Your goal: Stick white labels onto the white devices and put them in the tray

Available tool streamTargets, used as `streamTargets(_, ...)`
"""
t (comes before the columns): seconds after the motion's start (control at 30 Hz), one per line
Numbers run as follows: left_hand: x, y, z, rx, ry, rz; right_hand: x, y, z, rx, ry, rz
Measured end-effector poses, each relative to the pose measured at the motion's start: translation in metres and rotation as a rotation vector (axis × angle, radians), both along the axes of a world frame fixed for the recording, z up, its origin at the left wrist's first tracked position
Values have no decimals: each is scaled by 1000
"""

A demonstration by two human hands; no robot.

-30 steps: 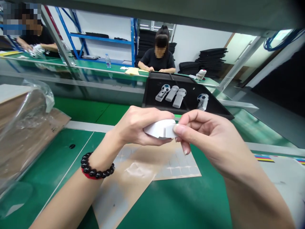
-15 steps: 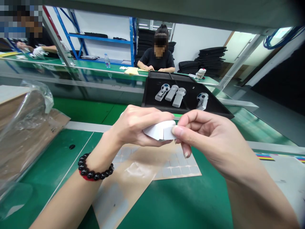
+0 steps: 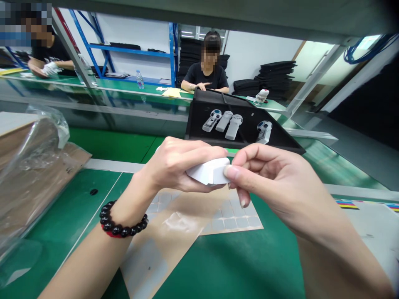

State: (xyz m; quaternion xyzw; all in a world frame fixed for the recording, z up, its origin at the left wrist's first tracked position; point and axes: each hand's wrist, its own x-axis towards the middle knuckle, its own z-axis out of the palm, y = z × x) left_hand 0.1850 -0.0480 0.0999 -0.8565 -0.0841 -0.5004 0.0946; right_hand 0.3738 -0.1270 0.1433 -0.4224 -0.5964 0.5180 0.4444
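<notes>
At the centre of the frame a small white plastic piece (image 3: 209, 172) is held in the air above the green bench (image 3: 237, 265), caught between both hands. The left hand (image 3: 179, 164) wraps it from the left, fingers curled over its top and the thumb beneath, clenched around its body so that only the right end shows. The right hand (image 3: 274, 178) meets that end from the right, thumb tip pressed flat against the white face with the forefinger arched above, a pinch rather than a full grasp; whether anything thin lies under the thumb cannot be told. A dark bead bracelet (image 3: 123, 224) circles the left wrist. Directly below the hands lies a tan backing sheet (image 3: 174, 236) with a grid of pale squares, some lifted. Towards the upper centre sits a black tray (image 3: 249, 135) holding several white handheld units (image 3: 233, 126). At the left edge a cardboard box under clear plastic film (image 3: 34, 166) stands on the bench. Farther back, upper centre, a seated person in black (image 3: 206, 77) works at another bench, and at the upper left another person's hands (image 3: 46, 68) rest on a table. The likeliest mishap, I judge, is the smooth piece twisting or slipping from so light a pinch, or the thumb pressing off-line and skewing whatever it seats.
</notes>
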Motion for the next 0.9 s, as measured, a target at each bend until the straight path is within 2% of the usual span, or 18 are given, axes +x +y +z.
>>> streamTargets(0.1, -1, -1, 2, 16, -11, -10, 4, -1, 2, 32, -50, 5)
streamTargets(0.2, -3, 0, 4, 44, 9, 18, 12, -1, 5, 132, -164, 2)
streamTargets(0.33, -4, 4, 5, 131, -56, -20, 16, 0, 6, 324, -242, -357)
streamTargets(0.37, -3, 4, 6, 168, -91, -34, 14, -1, 5, 367, -226, -406)
streamTargets(0.43, 1, 0, 5, 212, -165, -23, 6, -3, 2, 404, -203, -348)
streamTargets(0.53, 7, -10, 4, 165, -287, 76, -8, -7, -4, 399, -201, -111)
streamTargets(0.6, 9, -16, 3, 126, -316, 140, -13, -8, -6, 401, -219, -11)
streamTargets(0.73, 10, -15, 3, 134, -271, 143, -11, -6, -7, 460, -258, 49)
streamTargets(0.83, 11, -9, 4, 126, -239, 62, -9, -4, -7, 553, -351, 56)
streamTargets(0.9, 11, -5, 3, 87, -143, -7, -8, -1, -9, 578, -431, 15)
